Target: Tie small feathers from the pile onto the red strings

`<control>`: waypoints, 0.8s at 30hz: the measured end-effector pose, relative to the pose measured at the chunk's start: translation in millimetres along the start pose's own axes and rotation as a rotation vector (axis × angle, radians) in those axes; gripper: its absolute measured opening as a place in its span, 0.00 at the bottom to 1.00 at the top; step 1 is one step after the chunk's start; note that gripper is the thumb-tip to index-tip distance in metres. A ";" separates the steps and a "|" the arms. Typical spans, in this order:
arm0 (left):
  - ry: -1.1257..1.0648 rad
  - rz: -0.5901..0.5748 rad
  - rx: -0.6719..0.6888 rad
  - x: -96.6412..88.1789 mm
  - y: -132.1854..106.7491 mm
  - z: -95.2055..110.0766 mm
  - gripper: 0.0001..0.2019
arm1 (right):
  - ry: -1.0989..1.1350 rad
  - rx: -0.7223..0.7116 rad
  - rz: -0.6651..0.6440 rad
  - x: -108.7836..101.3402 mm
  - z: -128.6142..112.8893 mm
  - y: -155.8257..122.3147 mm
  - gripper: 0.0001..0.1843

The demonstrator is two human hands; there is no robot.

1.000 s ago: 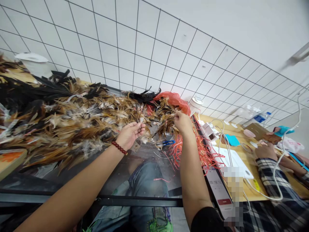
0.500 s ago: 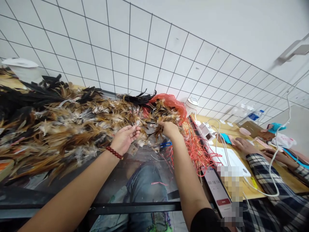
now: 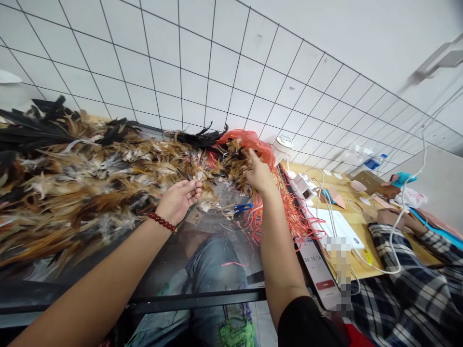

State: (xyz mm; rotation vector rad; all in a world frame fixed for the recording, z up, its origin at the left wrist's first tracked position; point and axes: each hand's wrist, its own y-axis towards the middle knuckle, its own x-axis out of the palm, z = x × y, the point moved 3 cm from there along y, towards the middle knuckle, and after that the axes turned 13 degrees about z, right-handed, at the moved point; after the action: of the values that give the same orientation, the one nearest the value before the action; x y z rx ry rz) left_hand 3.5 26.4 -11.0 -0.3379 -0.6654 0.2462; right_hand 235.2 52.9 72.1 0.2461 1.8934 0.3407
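My left hand (image 3: pixel 181 195), with a red bead bracelet (image 3: pixel 162 221) on its wrist, is closed in a pinch over the near edge of the feather heap. A small whitish feather tuft (image 3: pixel 197 179) shows at its fingertips, and brown feathers lie close behind. To the right, my right hand (image 3: pixel 259 174) reaches over a smaller pile of brown feathers (image 3: pixel 235 161), its index finger stretched out and the thumb apart. Nothing shows in its fingers, though their undersides are partly hidden. That pile lies on a red plastic bag (image 3: pixel 249 140). Blue-handled scissors (image 3: pixel 243 207) lie below, between my hands.
A wide heap of brown and black feathers (image 3: pixel 90 188) covers the left of the dark table. Red plastic string (image 3: pixel 285 207) lies tangled beside my right forearm. Farther right are a phone (image 3: pixel 318 274), a white board (image 3: pixel 336 226), cables and a co-worker's plaid sleeve (image 3: pixel 385 241). Wire mesh stands behind.
My right hand has moved up over the feather pile towards the red bag and stretched out its index finger. My left hand keeps its pinch. The co-worker's hand has drawn back from the white board.
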 end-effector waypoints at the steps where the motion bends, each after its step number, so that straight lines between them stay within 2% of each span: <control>1: -0.002 0.004 0.004 -0.3 0.3 0.1 0.04 | 0.005 -0.024 -0.003 -0.6 -2.5 -1.7 0.28; 2: -0.002 0.007 0.010 -0.3 0.4 0.3 0.04 | 0.007 -0.051 -0.043 0.5 -5.6 -3.6 0.22; 4: 0.000 0.007 0.015 0.3 -0.2 0.6 0.05 | -0.002 -0.090 -0.232 8.0 -13.4 -8.5 0.14; 6: 0.000 0.002 0.009 1.4 -1.3 0.4 0.04 | -0.039 -0.103 -0.437 19.0 -23.5 -14.3 0.12; 8: -0.002 0.005 -0.002 2.3 -2.5 -0.2 0.04 | -0.126 -0.106 -0.531 29.6 -34.3 -18.6 0.13; 12: -0.008 0.019 -0.007 3.3 -3.4 -1.2 0.04 | -0.286 -0.141 -0.551 45.8 -49.8 -23.5 0.11; 16: 0.010 0.032 -0.016 3.6 -3.2 -2.5 0.06 | -0.161 -0.200 -0.626 54.7 -50.5 -26.9 0.06; 18: 0.020 0.021 -0.014 3.7 -3.2 -2.9 0.06 | -0.086 -0.211 -0.623 55.1 -47.6 -25.6 0.03; 21: 0.019 0.005 -0.005 3.5 -3.8 -3.1 0.05 | 0.116 -0.236 -0.531 49.7 -46.7 -20.3 0.01; 24: 0.043 -0.016 -0.014 3.8 -5.2 -4.4 0.04 | 0.550 -0.186 -0.451 42.4 -50.9 -15.6 0.03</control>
State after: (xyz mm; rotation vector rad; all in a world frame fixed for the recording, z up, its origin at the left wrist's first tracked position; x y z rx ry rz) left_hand 9.8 21.9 -10.2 -0.3504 -0.6278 0.2181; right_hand 172.9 46.5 45.5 -0.4408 2.3621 0.2895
